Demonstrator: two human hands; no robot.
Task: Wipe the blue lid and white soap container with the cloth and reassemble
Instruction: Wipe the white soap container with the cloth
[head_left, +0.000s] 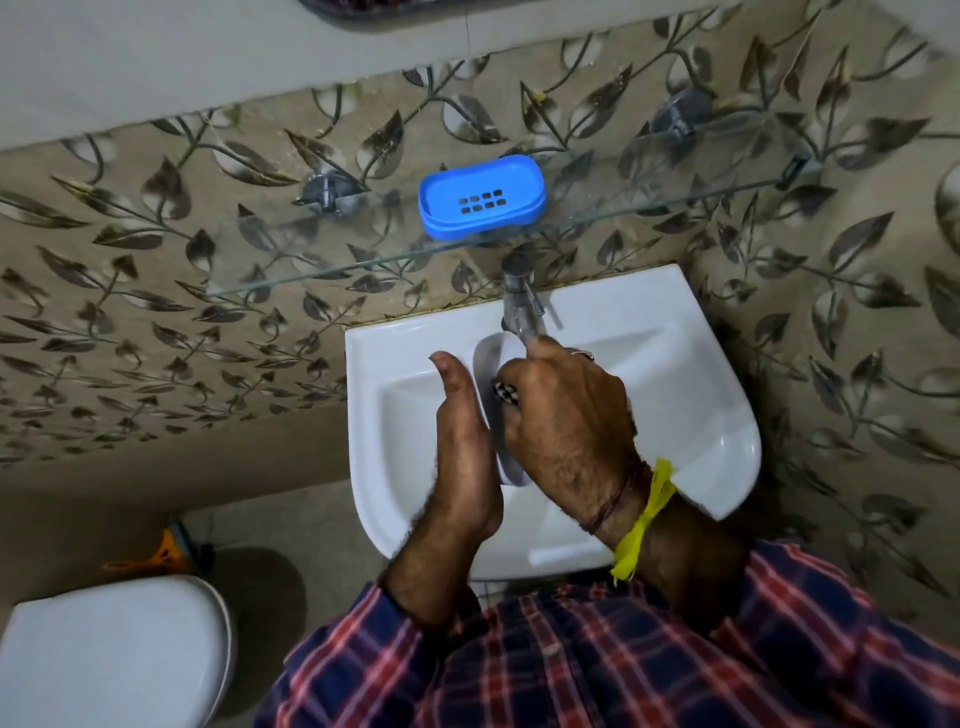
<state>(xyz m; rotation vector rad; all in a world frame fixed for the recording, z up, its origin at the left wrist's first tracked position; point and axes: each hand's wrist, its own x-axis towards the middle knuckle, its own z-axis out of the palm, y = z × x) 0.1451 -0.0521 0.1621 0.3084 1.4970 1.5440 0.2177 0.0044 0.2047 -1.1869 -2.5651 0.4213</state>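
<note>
Head camera looks down on a person in a red-and-navy checked shirt, standing at a white ceramic wall basin (701, 410) and holding the white oval plastic soap container (496, 358) over the bowl. Left hand (460, 441) stands on edge, fingers straight and close together, flat against the container's left side as a prop rather than a closed grip. Right hand (566, 415), a yellow thread tied at its wrist, curls over the container's right half with a bunched dark-and-white checked cloth (506, 393) pressed into the dish; only a small part of the cloth shows beneath the fingers, so how much of it is gathered in the palm cannot be told. Container's long axis runs away from the person toward the chrome tap (519, 301), its far end just under the spout. Blue rectangular plastic lid with drain slots (482, 197) lies apart on the clear glass wall shelf (322, 260), above and behind the tap, its long axis crosswise to the container's. It sits up and slightly left of both hands. By this reading the container is mid-wipe and reassembly is not yet begun; fetching the lid means a reach forward and up over the tap, and the left hand, holding no cloth, looks the better placed, though either hand lies about equally far from it
</note>
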